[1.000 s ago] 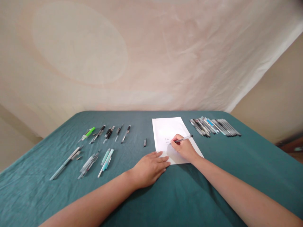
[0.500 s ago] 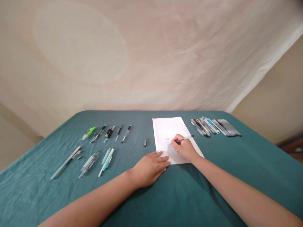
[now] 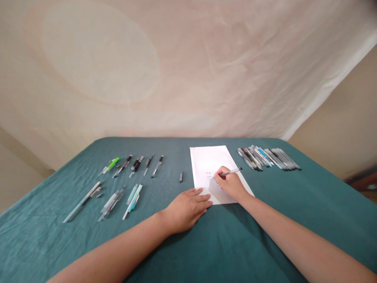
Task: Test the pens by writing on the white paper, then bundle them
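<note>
A white sheet of paper (image 3: 207, 161) lies on the teal tablecloth (image 3: 265, 220), with a few small written marks near its middle. My right hand (image 3: 231, 185) rests on the sheet, fingers closed round a clear pen (image 3: 232, 171) whose tip touches the paper. My left hand (image 3: 185, 209) lies flat with fingers stretched out, fingertips on the sheet's near left corner. A small dark pen cap (image 3: 180, 177) lies just left of the paper.
A tight row of several pens (image 3: 269, 158) lies right of the paper at the back. Left of the paper lie more pens: a green highlighter (image 3: 111, 164), black pens (image 3: 136, 164), light-blue pens (image 3: 133, 197) and a long grey pen (image 3: 82, 201). A cloth backdrop hangs behind.
My right hand with the pen has shifted very slightly right on the paper. The left hand has stayed put.
</note>
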Motion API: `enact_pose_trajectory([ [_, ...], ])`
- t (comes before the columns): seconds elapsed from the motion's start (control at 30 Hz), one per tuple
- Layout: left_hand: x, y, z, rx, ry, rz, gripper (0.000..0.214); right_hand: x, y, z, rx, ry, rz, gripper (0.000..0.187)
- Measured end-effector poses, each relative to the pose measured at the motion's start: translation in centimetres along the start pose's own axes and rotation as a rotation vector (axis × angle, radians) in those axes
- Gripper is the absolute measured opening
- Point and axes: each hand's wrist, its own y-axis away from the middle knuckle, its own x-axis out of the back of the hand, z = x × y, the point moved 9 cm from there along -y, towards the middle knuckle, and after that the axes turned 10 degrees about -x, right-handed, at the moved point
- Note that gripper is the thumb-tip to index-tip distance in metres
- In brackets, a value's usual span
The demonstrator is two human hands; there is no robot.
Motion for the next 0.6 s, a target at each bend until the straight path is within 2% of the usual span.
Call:
enact_pose_trajectory([
  [0.6, 0.13, -0.07, 0.07, -0.007, -0.008, 0.006, 0.037, 0.01, -0.07, 0.14, 0.007, 0.006, -0.002, 0.011],
])
